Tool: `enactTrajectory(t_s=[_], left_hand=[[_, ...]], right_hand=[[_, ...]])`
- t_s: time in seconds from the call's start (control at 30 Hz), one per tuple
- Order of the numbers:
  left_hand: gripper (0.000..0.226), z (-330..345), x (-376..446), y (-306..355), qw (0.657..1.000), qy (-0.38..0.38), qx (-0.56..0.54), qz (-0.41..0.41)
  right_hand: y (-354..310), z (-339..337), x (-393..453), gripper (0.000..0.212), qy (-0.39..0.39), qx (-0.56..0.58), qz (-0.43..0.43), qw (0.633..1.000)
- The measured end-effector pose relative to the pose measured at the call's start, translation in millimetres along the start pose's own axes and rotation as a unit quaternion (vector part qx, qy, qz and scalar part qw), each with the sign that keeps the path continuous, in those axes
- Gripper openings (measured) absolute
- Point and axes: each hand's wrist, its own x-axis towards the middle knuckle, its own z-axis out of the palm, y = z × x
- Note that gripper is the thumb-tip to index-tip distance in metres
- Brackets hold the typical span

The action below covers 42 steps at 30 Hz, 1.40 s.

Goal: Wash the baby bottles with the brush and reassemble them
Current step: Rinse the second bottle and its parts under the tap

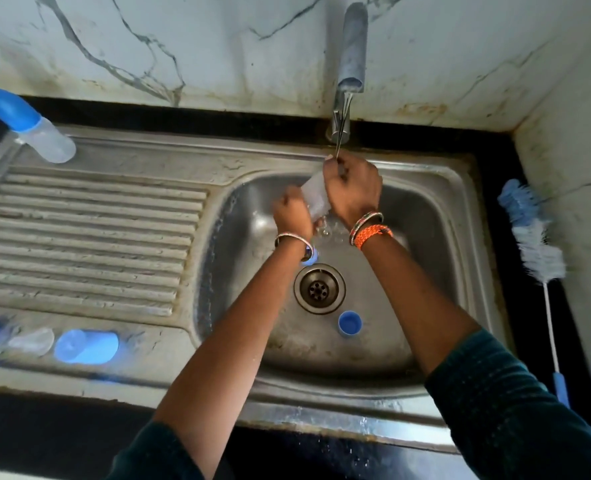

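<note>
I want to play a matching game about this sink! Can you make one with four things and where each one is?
Things:
1. bottle brush
2. capped bottle
3. small blue ring
4. clear bottle

Places:
A. in both hands, under the tap
B. on the counter right of the sink
C. in the basin near the drain
D. at the far left corner of the drainboard

Pairs: 1-B, 2-D, 3-C, 4-A
</note>
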Motion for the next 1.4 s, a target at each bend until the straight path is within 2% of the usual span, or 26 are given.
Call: enactTrajectory(t_s=[0.07, 0.1, 0.2, 0.27, 0.3, 0.33, 0.4, 0.43, 0.47, 0.5, 0.53, 0.57, 0.6, 0.63, 0.7, 0.77, 0.87, 0.93, 1.03, 1.1, 1.13, 1.17, 1.2, 1.27, 1.33, 1.4], left_hand=[[0.038, -9.3, -0.1, 10.1, 0.969, -0.121, -0.059, -0.209], [0.041, -15.3, 0.5, 13.8, 0.948, -0.172, -0.076, -0.256], [0.043, -19.2, 6.0, 11.9, 0.944, -0.185, -0.083, -0.26], [0.036, -14.3, 6.1, 4.0, 0.984, -0.098, -0.042, -0.141], [0.031, -13.3, 6.7, -1.8, 0.999, -0.036, 0.012, -0.029], [0.028, -15.5, 10.4, -8.4, 0.988, 0.019, 0.092, 0.124], [0.024, -25.1, 19.7, -17.3, 0.885, 0.015, 0.22, 0.409], [0.024, -31.3, 22.9, -18.7, 0.833, -0.021, 0.261, 0.487], [0.026, -36.0, 27.9, -21.6, 0.806, -0.049, 0.283, 0.518], [0.025, -37.4, 27.6, -22.8, 0.81, -0.063, 0.282, 0.51], [0.021, -35.5, 24.2, -20.8, 0.852, -0.062, 0.248, 0.456], [0.018, -31.0, 18.7, -14.8, 0.922, -0.051, 0.172, 0.342], [0.021, -23.6, 13.6, -7.5, 0.979, -0.036, 0.082, 0.182], [0.027, -17.4, 12.9, -2.3, 0.998, -0.053, 0.004, 0.015], [0.038, -18.0, 15.5, 6.5, 0.966, -0.136, -0.061, -0.212], [0.047, -25.0, 17.7, 13.0, 0.927, -0.211, -0.074, -0.302], [0.05, -26.0, 12.2, 16.2, 0.906, -0.253, -0.082, -0.329], [0.045, -17.5, 8.9, 13.4, 0.936, -0.207, -0.094, -0.268], [0.03, -7.2, 14.3, -4.1, 0.997, -0.065, -0.027, -0.02], [0.019, -11.3, 26.2, -16.7, 0.969, 0.003, 0.094, 0.228], [0.015, -14.4, 30.6, -22.3, 0.946, -0.006, 0.128, 0.297], [0.014, -16.2, 34.0, -26.8, 0.944, -0.011, 0.133, 0.302], [0.016, -16.2, 34.7, -27.9, 0.964, -0.018, 0.093, 0.247], [0.027, -11.1, 25.9, -19.4, 0.999, -0.036, -0.028, 0.017], [0.04, -11.9, 19.7, -11.1, 0.969, -0.121, -0.07, -0.206], [0.044, -17.5, 17.9, -2.6, 0.925, -0.2, -0.064, -0.315]], right_hand=[[4.9, -2.9, 2.2, 0.026, -0.02, -0.007, -0.097, 0.995], [6.6, -5.4, 3.0, 0.024, -0.036, -0.008, -0.14, 0.989], [8.0, -7.9, 5.5, 0.025, -0.08, -0.003, -0.184, 0.98], [4.9, -1.1, 9.3, 0.027, -0.129, -0.003, -0.078, 0.989], [1.8, 0.7, 13.4, 0.029, -0.159, 0.002, 0.018, 0.987], [-0.6, 0.3, 16.9, 0.032, -0.194, 0.019, 0.122, 0.973], [-2.6, -5.6, 19.8, 0.038, -0.28, 0.081, 0.288, 0.912], [-2.8, -10.7, 19.1, 0.039, -0.318, 0.114, 0.331, 0.881], [-3.1, -14.7, 18.5, 0.039, -0.341, 0.133, 0.345, 0.864], [-4.6, -17.6, 18.5, 0.039, -0.347, 0.137, 0.339, 0.864], [-7.1, -19.2, 18.9, 0.039, -0.337, 0.125, 0.306, 0.881], [-7.6, -16.6, 20.1, 0.041, -0.308, 0.09, 0.247, 0.914], [-8.9, -14.6, 21.0, 0.044, -0.269, 0.044, 0.171, 0.947], [-9.1, -12.5, 22.3, 0.046, -0.225, 0.001, 0.101, 0.969], [-7.1, -10.8, 20.6, 0.047, -0.168, -0.04, -0.002, 0.985], [-2.6, -17.0, 15.9, 0.043, -0.15, -0.05, -0.12, 0.98], [1.8, -24.7, 15.4, 0.035, -0.126, -0.063, -0.227, 0.964], [4.5, -20.4, 14.3, 0.033, -0.122, -0.062, -0.164, 0.977], [8.8, -8.7, 18.0, 0.039, -0.186, -0.007, 0.078, 0.979], [9.7, -9.5, 20.6, 0.048, -0.263, 0.047, 0.227, 0.937], [6.7, -12.5, 19.9, 0.047, -0.289, 0.059, 0.261, 0.919], [3.6, -14.7, 20.5, 0.045, -0.302, 0.062, 0.268, 0.913], [0.7, -14.8, 21.9, 0.045, -0.303, 0.038, 0.235, 0.923], [-3.3, -14.6, 21.1, 0.048, -0.257, -0.068, 0.108, 0.958], [-10.3, -17.7, 14.5, 0.044, -0.188, -0.168, -0.021, 0.967], [-10.3, -22.0, 8.4, 0.042, -0.143, -0.207, -0.148, 0.957]])
